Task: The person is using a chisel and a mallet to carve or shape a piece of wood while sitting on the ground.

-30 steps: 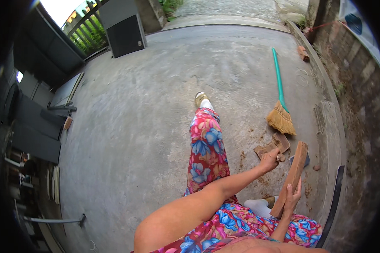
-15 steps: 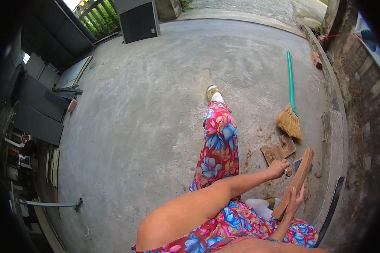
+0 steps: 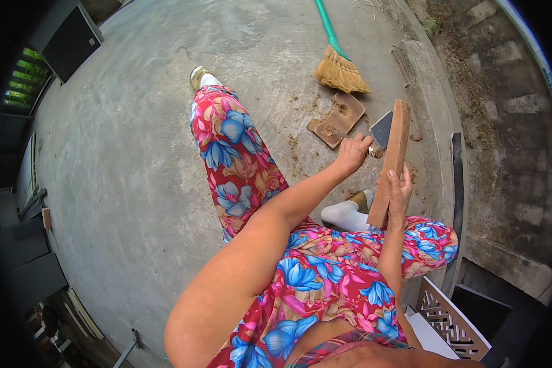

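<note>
My left hand (image 3: 351, 154) is closed round the handle of a small trowel (image 3: 381, 129) with a flat grey blade. The blade lies against, or just behind, the left side of a long reddish-brown slab (image 3: 391, 162); I cannot tell which. My right hand (image 3: 399, 189) grips this slab from its right side, low down, and holds it up at a slight tilt. Whether the slab is clay or wood does not show clearly. On the concrete beyond my left hand lies a brown broken-edged piece (image 3: 339, 120) with dirt on it.
A straw broom (image 3: 340, 70) with a green handle lies beyond the broken piece. Crumbs of dirt dot the concrete floor (image 3: 129, 165). A low ledge and rough wall (image 3: 503, 135) run along the right, with a patterned cut-out panel (image 3: 451, 322) at lower right.
The whole view has swung right and closer over the work. The trowel blade shows more fully now beside the slab. Both hands keep their grips.
</note>
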A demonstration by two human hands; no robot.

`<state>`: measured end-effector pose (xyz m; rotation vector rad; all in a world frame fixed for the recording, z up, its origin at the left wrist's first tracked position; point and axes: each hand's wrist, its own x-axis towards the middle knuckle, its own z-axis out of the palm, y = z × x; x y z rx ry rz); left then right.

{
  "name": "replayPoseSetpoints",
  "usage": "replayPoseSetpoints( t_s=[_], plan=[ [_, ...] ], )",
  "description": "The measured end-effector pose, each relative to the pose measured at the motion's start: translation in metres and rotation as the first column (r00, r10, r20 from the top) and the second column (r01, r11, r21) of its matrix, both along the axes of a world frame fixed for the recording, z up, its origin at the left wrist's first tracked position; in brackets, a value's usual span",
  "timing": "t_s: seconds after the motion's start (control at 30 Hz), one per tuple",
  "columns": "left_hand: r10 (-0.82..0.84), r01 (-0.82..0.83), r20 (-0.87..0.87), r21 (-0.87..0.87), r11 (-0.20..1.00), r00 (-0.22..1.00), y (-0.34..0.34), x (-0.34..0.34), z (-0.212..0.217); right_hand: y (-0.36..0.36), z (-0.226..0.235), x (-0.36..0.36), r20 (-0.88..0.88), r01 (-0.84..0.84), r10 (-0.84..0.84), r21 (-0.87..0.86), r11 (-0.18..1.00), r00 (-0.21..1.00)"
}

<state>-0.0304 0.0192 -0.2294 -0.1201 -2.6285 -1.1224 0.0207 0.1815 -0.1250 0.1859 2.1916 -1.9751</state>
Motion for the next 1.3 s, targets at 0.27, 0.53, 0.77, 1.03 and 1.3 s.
replayPoseSetpoints(
  t_s=[0.27,0.53,0.77,1.03,1.3],
  plan=[
    [0.051,-0.051,-0.033,0.011,0.999,0.998,-0.001,-0.004,0.0,0.006,-0.001,0.005,-0.072,0.056,-0.052,0.057,0.997,0.996],
    [0.033,-0.033,0.024,0.024,0.999,0.999,-0.003,-0.014,0.004,-0.003,-0.01,0.007,-0.216,0.07,-0.016,0.246,0.967,0.976],
    [0.075,-0.074,0.021,-0.04,0.996,0.997,-0.002,-0.018,0.003,-0.009,0.01,0.014,-0.183,0.106,-0.068,0.206,0.973,0.981],
    [0.077,-0.076,0.009,-0.114,0.991,0.997,-0.003,-0.023,0.003,0.0,-0.016,0.014,-0.178,0.035,0.033,0.363,0.931,0.983],
    [0.114,-0.111,0.018,-0.145,0.983,0.993,-0.012,-0.014,0.001,0.001,0.005,0.012,-0.335,0.16,-0.066,0.262,0.952,0.94]
  ],
)
